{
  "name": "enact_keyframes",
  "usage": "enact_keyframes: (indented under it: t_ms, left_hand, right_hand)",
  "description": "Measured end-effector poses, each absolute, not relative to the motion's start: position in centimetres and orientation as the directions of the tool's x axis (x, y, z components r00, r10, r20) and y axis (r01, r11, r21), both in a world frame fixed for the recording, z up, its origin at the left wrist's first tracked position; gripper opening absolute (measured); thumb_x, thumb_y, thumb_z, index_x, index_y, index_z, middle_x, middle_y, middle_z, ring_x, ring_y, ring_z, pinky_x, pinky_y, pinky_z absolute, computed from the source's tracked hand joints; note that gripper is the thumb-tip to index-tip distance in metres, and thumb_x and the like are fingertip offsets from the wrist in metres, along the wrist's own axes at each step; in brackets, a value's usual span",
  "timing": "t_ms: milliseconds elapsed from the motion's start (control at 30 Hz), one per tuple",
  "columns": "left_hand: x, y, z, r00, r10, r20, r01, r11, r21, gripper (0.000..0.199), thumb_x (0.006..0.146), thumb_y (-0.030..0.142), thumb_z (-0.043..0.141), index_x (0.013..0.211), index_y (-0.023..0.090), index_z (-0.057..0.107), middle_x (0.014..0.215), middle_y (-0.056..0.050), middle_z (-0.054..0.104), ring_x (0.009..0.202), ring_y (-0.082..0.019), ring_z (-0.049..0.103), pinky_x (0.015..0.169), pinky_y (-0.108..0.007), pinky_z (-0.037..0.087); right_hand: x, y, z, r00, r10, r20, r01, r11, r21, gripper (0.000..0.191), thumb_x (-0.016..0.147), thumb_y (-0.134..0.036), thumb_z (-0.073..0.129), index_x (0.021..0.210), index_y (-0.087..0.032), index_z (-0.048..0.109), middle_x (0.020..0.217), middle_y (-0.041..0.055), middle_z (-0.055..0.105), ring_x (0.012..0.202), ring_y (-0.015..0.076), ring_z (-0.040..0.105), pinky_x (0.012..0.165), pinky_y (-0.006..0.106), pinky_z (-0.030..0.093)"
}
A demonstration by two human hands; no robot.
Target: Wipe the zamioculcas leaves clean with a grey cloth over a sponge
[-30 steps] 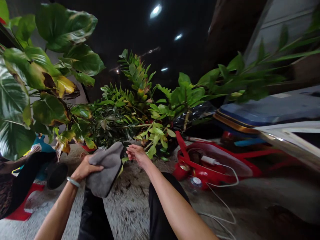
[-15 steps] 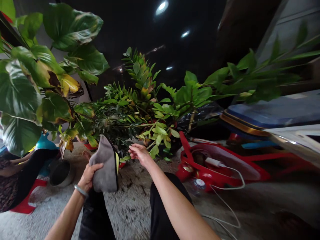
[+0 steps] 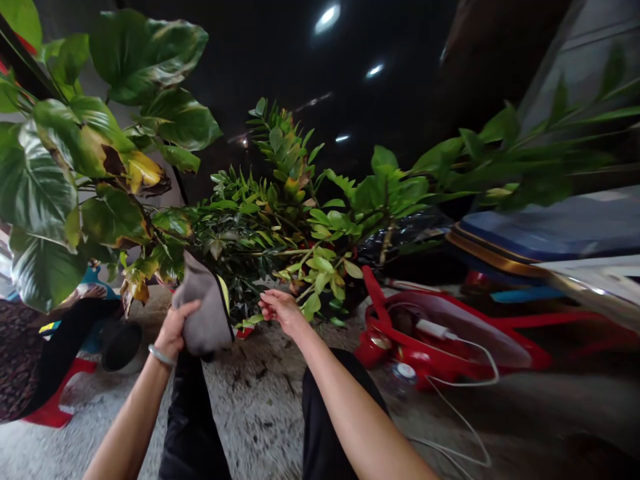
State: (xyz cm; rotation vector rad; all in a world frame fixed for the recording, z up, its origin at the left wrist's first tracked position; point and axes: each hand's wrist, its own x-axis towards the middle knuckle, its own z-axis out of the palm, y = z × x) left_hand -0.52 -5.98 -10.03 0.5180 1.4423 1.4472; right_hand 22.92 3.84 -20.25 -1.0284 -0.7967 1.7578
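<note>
My left hand (image 3: 175,328) is closed on a grey cloth (image 3: 204,313) with a dark edge and a strip of yellow-green underside. The cloth hangs in front of the low foliage, its top corner pointing up. My right hand (image 3: 281,311) is to the right of the cloth, its fingertips pinched together beside the plant stems. What lies between those fingers is too small to make out. A thin green leaf (image 3: 249,322) shows just below the fingertips. Around the hands grows a leafy green plant (image 3: 320,263) with some yellowed leaves.
Large-leaved foliage (image 3: 113,217) overhangs the left. A seated person (image 3: 30,347) is there beside a dark pot (image 3: 123,347) and a red stool (image 3: 57,407). On the right lie a red basket (image 3: 453,367) with a white cable (image 3: 465,380), a clear bottle (image 3: 403,377) and stacked blue items (image 3: 550,227).
The cloth in my left hand has tilted and moved slightly up and left. My right hand keeps its pinch in nearly the same spot. The seated person at the left has shifted.
</note>
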Motion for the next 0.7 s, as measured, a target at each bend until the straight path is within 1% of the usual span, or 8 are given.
enact_keyframes:
  t_ms: [67,167,267,367,500,567,633,700]
  left_hand:
    - [0.3,-8.2,-11.7,-0.246,0.888,-0.388,-0.266,0.323,0.908,0.044,0.049,0.018,0.097,0.09,0.014,0.081,0.085,-0.01,0.084,0.071,-0.026,0.078,0.07,-0.033,0.064]
    - [0.8,-9.8,-10.2,-0.152,0.94,-0.306,-0.26,0.26,0.93,0.058,0.043,0.021,0.099,0.098,0.016,0.083,0.091,-0.01,0.086,0.085,-0.033,0.081,0.082,-0.039,0.065]
    - [0.8,-7.9,-5.5,-0.244,0.963,-0.115,-0.306,0.036,0.951,0.057,0.048,0.032,0.097,0.101,0.018,0.084,0.094,-0.008,0.086,0.102,-0.039,0.08,0.09,-0.042,0.065]
    - [1.5,-3.7,-1.7,-0.386,0.922,0.006,-0.311,-0.136,0.941,0.043,0.055,0.041,0.096,0.09,0.02,0.082,0.091,-0.007,0.085,0.105,-0.036,0.079,0.089,-0.039,0.065]
    - [3.3,-0.3,-3.0,-0.417,0.909,-0.019,-0.237,-0.088,0.968,0.044,0.051,0.033,0.097,0.089,0.018,0.082,0.086,-0.006,0.084,0.086,-0.029,0.079,0.077,-0.036,0.063]
    - [3.7,-1.0,-5.6,-0.292,0.953,-0.08,-0.163,0.033,0.986,0.045,0.052,0.033,0.098,0.092,0.017,0.083,0.085,-0.007,0.083,0.079,-0.028,0.077,0.074,-0.036,0.062]
    - [3.6,-2.9,-8.0,-0.045,0.985,-0.169,-0.055,0.167,0.984,0.047,0.054,0.034,0.099,0.095,0.017,0.085,0.087,-0.008,0.084,0.08,-0.029,0.077,0.077,-0.038,0.061]
    - [3.3,-4.9,-8.8,0.201,0.948,-0.246,0.072,0.236,0.969,0.046,0.054,0.033,0.099,0.095,0.016,0.087,0.09,-0.009,0.084,0.084,-0.032,0.078,0.081,-0.04,0.06]
  right_hand:
    - [23.1,3.9,-20.4,-0.229,0.927,-0.296,-0.387,-0.366,-0.846,0.019,0.073,-0.024,0.083,0.073,-0.02,0.065,0.058,-0.0013,0.071,0.043,0.0105,0.06,0.041,0.019,0.047]
    - [23.0,3.9,-20.4,-0.227,0.928,-0.295,-0.388,-0.364,-0.847,0.02,0.071,-0.025,0.083,0.071,-0.02,0.064,0.057,-0.0017,0.07,0.042,0.0099,0.058,0.041,0.019,0.046]
    - [22.7,4.0,-20.4,-0.23,0.928,-0.294,-0.382,-0.364,-0.85,0.02,0.07,-0.025,0.082,0.07,-0.019,0.064,0.056,-0.0018,0.069,0.04,0.0091,0.055,0.04,0.019,0.045]
    - [22.4,4.1,-20.5,-0.234,0.929,-0.288,-0.368,-0.359,-0.858,0.019,0.071,-0.025,0.081,0.069,-0.019,0.063,0.057,-0.0011,0.07,0.041,0.0091,0.056,0.041,0.02,0.046]
    - [22.4,4.6,-21.5,-0.212,0.954,-0.213,-0.264,-0.266,-0.927,0.021,0.078,-0.032,0.079,0.071,-0.02,0.063,0.062,0.0004,0.071,0.044,0.0109,0.058,0.044,0.023,0.049]
    - [22.6,4.9,-22.3,-0.199,0.966,-0.168,-0.18,-0.204,-0.962,0.024,0.085,-0.037,0.076,0.074,-0.019,0.064,0.062,0.0004,0.069,0.046,0.0127,0.059,0.046,0.026,0.051]
    - [22.8,5.1,-23.2,-0.189,0.974,-0.129,-0.119,-0.153,-0.981,0.027,0.093,-0.041,0.073,0.081,-0.017,0.068,0.067,0.0006,0.07,0.052,0.014,0.062,0.05,0.027,0.054]
    - [23.1,5.0,-24.0,-0.175,0.982,-0.073,-0.083,-0.089,-0.993,0.026,0.1,-0.041,0.071,0.1,-0.016,0.072,0.087,0.0034,0.074,0.069,0.0164,0.07,0.063,0.031,0.061]
